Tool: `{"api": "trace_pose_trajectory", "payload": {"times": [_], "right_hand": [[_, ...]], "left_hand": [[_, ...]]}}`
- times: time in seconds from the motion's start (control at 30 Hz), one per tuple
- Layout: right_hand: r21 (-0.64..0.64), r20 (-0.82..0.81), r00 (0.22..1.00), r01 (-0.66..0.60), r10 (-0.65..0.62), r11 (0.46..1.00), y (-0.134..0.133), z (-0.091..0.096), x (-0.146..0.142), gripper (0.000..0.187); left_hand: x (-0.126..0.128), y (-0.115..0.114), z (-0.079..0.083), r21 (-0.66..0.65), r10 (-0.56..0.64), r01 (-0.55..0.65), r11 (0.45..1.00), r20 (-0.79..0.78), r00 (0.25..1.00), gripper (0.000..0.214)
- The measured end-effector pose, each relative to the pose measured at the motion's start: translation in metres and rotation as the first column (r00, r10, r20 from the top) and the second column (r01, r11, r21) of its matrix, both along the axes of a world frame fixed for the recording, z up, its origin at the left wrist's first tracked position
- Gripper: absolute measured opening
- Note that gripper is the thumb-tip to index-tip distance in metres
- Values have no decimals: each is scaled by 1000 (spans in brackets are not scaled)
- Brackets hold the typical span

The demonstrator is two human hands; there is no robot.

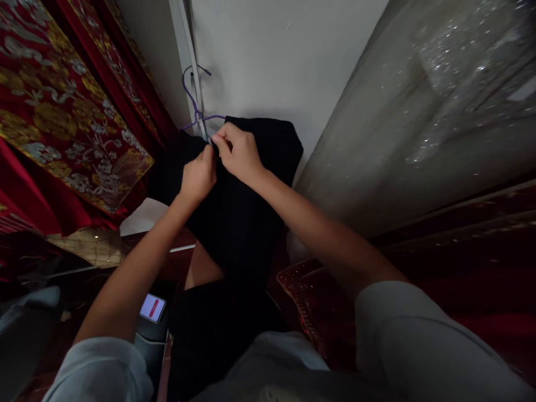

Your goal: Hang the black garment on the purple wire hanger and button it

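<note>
A black garment [247,218] hangs on a purple hanger [193,103] against the pale wall. Both of my hands are at its neckline, just below the hanger's hook. My left hand [199,176] is closed, its fingers curled on the black cloth. Close beside it, my right hand [238,149] pinches the collar edge between thumb and fingers. The fingertips of the two hands nearly meet. Dark cloth blends together there, so any small fastening between them cannot be made out.
Red cloth with gold and silver embroidery [75,106] hangs at the left. A large plastic-wrapped, pale bulk [377,123] stands at the right, above dark red cushioned fabric [318,301]. A lit phone [153,307] lies low on the left. A narrow white strip [188,44] runs down the wall.
</note>
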State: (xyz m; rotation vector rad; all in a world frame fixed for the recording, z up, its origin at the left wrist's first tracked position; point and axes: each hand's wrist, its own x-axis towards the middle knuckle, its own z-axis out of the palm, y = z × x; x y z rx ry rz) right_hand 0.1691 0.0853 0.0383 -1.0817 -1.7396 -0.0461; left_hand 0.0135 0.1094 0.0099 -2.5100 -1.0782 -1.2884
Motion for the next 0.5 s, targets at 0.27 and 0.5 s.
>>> {"api": "trace_pose_trajectory", "payload": {"times": [0.27, 0.5], "right_hand": [[61, -373, 924, 108, -78, 992, -7, 67, 70, 43], [-170, -492, 865, 18, -101, 985, -1, -16, 173, 57]], "left_hand": [[10, -76, -22, -195, -148, 29, 980, -629, 763, 29], [-1, -79, -20, -90, -194, 172, 981, -517, 834, 29]]}}
